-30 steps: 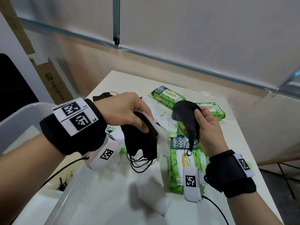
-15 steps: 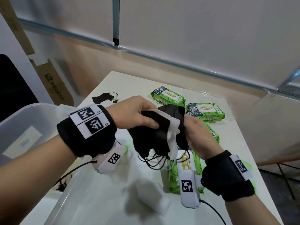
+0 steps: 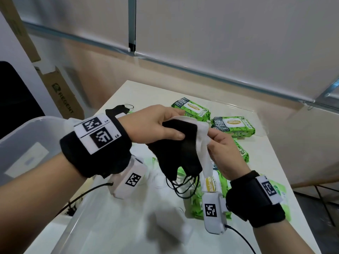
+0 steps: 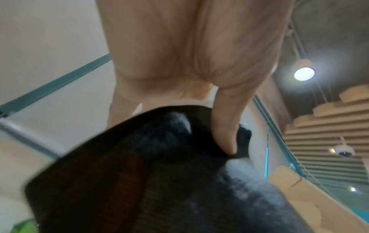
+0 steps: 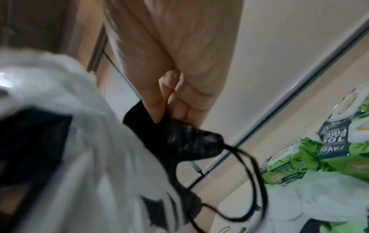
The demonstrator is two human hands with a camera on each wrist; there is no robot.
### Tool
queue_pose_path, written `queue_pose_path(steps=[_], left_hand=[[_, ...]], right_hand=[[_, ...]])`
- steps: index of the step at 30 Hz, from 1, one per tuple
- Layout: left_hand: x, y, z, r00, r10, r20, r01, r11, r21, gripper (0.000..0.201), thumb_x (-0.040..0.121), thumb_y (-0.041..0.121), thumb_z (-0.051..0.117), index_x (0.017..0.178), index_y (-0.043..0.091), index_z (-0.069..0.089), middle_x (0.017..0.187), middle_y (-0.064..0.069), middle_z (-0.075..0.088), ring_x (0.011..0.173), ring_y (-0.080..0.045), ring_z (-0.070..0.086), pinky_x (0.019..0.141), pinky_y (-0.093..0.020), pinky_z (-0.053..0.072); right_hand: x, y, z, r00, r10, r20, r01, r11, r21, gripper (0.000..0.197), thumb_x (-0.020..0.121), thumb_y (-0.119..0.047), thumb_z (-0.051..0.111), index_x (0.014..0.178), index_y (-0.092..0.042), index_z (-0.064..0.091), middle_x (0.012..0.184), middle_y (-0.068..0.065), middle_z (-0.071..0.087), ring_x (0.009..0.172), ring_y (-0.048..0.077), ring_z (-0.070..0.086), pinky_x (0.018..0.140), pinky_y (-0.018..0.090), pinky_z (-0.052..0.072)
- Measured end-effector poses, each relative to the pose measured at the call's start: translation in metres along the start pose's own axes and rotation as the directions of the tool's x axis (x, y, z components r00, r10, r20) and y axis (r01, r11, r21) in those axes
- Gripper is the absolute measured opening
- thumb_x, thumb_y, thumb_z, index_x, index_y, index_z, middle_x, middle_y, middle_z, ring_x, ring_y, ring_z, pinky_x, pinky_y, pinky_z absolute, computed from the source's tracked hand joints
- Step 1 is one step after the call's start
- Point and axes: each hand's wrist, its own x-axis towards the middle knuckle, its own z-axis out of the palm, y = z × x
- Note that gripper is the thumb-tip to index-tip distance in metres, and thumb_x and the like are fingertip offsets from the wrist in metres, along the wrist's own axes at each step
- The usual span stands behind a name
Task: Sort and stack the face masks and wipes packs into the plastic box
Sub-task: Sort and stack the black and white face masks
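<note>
A bunch of face masks [image 3: 180, 143], black ones and white ones pressed together, hangs in the air between the person's two hands, above the white table [image 3: 264, 173]. The left hand [image 3: 156, 123] holds the top of the bunch, with the thumb [image 4: 225, 126] pushed down on the black cloth and the fingers curled over the other side. The right hand [image 3: 225, 153] pinches the far side of the same bunch, where a white mask [image 3: 202, 136] sticks out. In the right wrist view, its fingertips [image 5: 159, 110] squeeze a black mask [image 5: 179, 138] by its edge. Thin black ear loops [image 3: 183, 186] dangle under the bunch. The clear plastic box [image 3: 23, 136] sits low on the left, close to the person, and its wall blurs what lies behind it. A flat white thing [image 3: 172, 224] lies near the front, too blurry to name. Green wipes packs are spread on the table behind and under the hands. One pack [image 3: 190, 109] lies at the back, a second pack [image 3: 233, 127] lies to its right, and a third pack [image 3: 211, 187] is partly hidden by the right wrist. One more black mask [image 3: 119, 110] lies alone on the table beyond the left wrist. A brown cardboard box [image 3: 62, 96] leans by the wall on the left.
</note>
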Motion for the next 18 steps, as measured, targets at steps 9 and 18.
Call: queue_pose_path(steps=[9,18], left_hand=[[0.014,-0.021,0.026,0.971,-0.18,-0.157,0.164,0.98,-0.11,0.007,0.087,0.019,0.064,0.088,0.013,0.062,0.086,-0.005,0.066,0.085,-0.023,0.064,0.08,-0.033,0.049],[0.009,-0.029,0.03,0.944,-0.108,-0.312,0.021,0.963,-0.27,0.03,0.07,0.022,0.081,0.09,0.032,0.061,0.087,0.012,0.063,0.077,-0.011,0.061,0.078,-0.028,0.05]], right_hand=[[-0.004,-0.003,0.001,0.979,0.164,0.122,-0.185,0.964,0.188,0.05,0.089,-0.044,0.041,0.105,-0.005,0.068,0.098,0.011,0.073,0.094,0.018,0.069,0.079,0.026,0.055],[-0.007,-0.001,0.0,0.981,0.171,0.097,-0.184,0.972,0.145,0.039,0.093,-0.022,0.048,0.105,0.011,0.063,0.102,0.024,0.07,0.092,0.028,0.068,0.078,0.032,0.056]])
